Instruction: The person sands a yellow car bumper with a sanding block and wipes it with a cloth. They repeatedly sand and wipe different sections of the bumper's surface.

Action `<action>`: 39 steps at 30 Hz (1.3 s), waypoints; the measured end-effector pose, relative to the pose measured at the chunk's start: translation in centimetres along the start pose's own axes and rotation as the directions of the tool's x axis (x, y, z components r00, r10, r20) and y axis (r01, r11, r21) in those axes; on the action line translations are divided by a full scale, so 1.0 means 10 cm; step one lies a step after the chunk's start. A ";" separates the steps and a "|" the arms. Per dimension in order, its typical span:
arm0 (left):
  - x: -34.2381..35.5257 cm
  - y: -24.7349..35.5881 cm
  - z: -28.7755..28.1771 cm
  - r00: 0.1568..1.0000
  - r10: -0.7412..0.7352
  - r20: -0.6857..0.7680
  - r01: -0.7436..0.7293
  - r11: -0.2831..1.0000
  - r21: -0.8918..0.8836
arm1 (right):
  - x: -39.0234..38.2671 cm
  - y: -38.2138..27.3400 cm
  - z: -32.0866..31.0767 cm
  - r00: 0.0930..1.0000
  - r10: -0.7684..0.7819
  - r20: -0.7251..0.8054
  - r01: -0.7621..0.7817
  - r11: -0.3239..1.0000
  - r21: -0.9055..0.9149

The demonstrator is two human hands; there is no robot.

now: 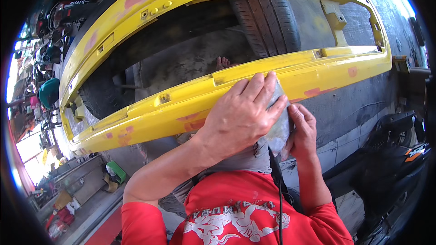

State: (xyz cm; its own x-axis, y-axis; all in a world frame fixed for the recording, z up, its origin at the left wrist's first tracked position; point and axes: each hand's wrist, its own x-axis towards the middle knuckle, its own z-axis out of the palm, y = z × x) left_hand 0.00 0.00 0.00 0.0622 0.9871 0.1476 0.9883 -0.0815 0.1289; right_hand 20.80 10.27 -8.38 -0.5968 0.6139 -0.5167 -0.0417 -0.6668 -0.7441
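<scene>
A long yellow car bumper point(181, 111) lies across in front of me, with reddish and orange patches on its paint. My left hand point(243, 109) rests on its near bar, fingers stretched out and lying flat, thumb apart. Beneath the thumb is a smudged grey-white flat piece point(278, 132), which also shows between thumb and forefinger; its material is unclear. My right hand point(302, 129) is closed, pinching the right edge of this piece close to the bumper's lower edge. The left palm hides part of the piece and the bumper.
A tyre point(268, 22) stands behind the bumper's opening, and a second dark tyre point(100, 93) is at the left. A black motorcycle point(386, 163) is close on my right. Cluttered shelves and a green container point(116, 171) are to the left. A bare foot point(222, 62) shows through the opening.
</scene>
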 end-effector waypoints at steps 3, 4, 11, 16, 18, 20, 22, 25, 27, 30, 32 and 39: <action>0.22 0.02 0.09 0.999 0.045 -0.026 -0.045 0.999 -0.013 | 0.02 -0.10 -0.10 0.997 -0.035 -0.065 0.034 0.999 -0.005; 0.30 0.02 0.14 0.997 0.052 -0.048 -0.054 0.998 -0.028 | 0.06 -0.14 -0.14 0.995 -0.049 -0.081 0.050 0.999 0.001; 0.59 0.08 0.19 0.995 0.084 -0.045 -0.087 0.995 -0.051 | 0.12 -0.29 -0.31 0.992 -0.025 -0.126 0.031 0.998 0.045; 0.69 0.13 0.25 0.997 0.068 -0.040 -0.071 0.995 -0.075 | 0.16 -0.31 -0.41 0.990 -0.016 -0.140 0.025 0.998 0.060; 0.73 0.14 0.26 0.996 0.071 -0.050 -0.074 0.995 -0.071 | 0.19 -0.34 -0.46 0.990 -0.012 -0.141 0.020 0.998 0.054; 0.78 0.16 0.28 0.996 0.075 -0.053 -0.078 0.995 -0.062 | 0.20 -0.35 -0.51 0.990 -0.018 -0.139 0.027 0.998 0.058; 0.82 0.18 0.28 0.996 0.080 -0.046 -0.082 0.995 -0.059 | 0.21 -0.36 -0.56 0.990 -0.020 -0.140 0.030 0.997 0.068; 0.94 0.21 0.31 0.997 0.077 -0.022 -0.079 0.994 -0.070 | 0.25 -0.40 -0.63 0.985 -0.032 -0.170 0.043 0.997 0.066; 1.00 0.21 0.33 0.997 0.080 -0.018 -0.081 0.994 -0.071 | 0.29 -0.45 -0.66 0.983 -0.042 -0.177 0.055 0.996 0.071; 1.01 0.20 0.31 0.997 0.078 -0.016 -0.079 0.994 -0.079 | 0.25 -0.52 -0.57 0.982 -0.033 -0.188 0.043 0.998 0.050; 0.83 0.14 0.18 0.998 0.058 0.003 -0.057 0.993 -0.107 | 0.18 -0.52 -0.44 0.987 -0.012 -0.161 0.012 1.000 -0.001; 0.18 -0.06 -0.26 0.995 0.036 0.095 -0.036 0.999 0.001 | 0.00 -0.14 0.04 0.988 0.151 0.013 -0.151 0.989 -0.003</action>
State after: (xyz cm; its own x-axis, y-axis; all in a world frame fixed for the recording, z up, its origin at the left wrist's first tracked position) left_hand -0.82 1.43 2.71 0.1103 0.9922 0.0578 0.9856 -0.1167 0.1223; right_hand 20.52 10.98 -7.17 -0.6069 0.5004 -0.6174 0.0515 -0.7505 -0.6589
